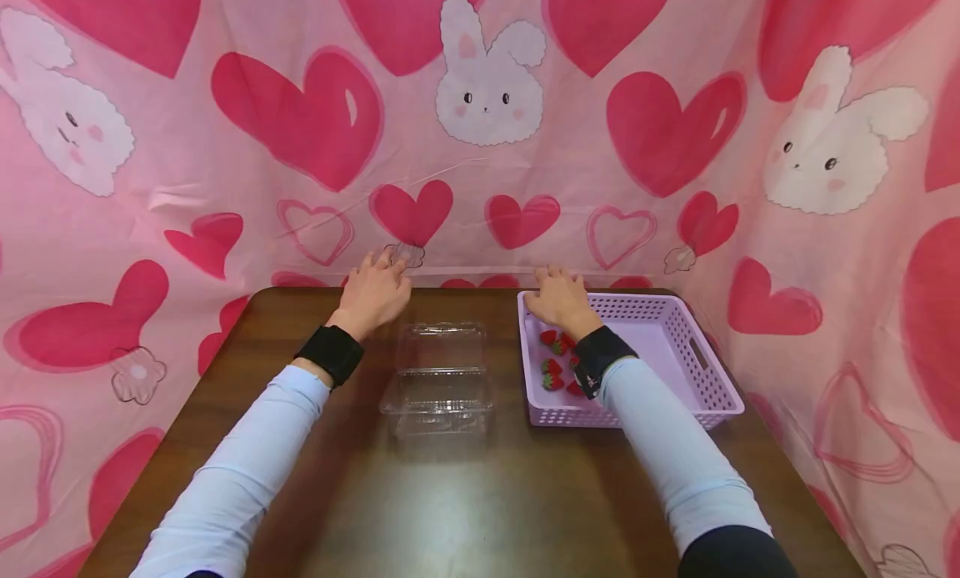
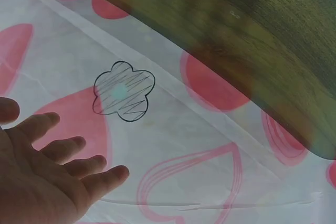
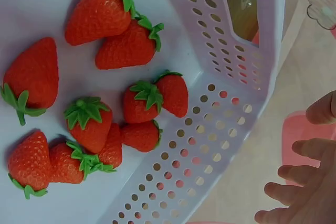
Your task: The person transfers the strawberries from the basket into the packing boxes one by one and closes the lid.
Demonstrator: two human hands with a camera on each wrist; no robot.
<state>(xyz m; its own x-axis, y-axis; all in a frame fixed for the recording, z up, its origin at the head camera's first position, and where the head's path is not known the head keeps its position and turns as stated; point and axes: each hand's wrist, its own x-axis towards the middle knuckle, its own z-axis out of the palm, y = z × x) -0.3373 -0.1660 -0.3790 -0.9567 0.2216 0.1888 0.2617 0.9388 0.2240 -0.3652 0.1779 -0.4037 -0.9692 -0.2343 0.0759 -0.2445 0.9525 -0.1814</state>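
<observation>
My left hand (image 1: 375,293) hovers past the left side of the open clear plastic clamshell box (image 1: 441,394), fingers spread and nothing in them. In the left wrist view its palm and loosely extended fingers show against the cloth. Over the far left corner of the lilac basket (image 1: 573,418) is my right hand (image 1: 560,301), also holding nothing. Several red strawberries (image 3: 89,124) with green leaf caps lie at the basket's left end; my right forearm hides some in the head view. The right wrist view shows its relaxed fingers beyond the basket's perforated wall (image 3: 210,129).
Both box and basket stand on a dark brown wooden table (image 1: 450,511), the box left of the basket. A pink cloth (image 1: 487,169) with hearts and rabbits hangs behind the table and along both sides.
</observation>
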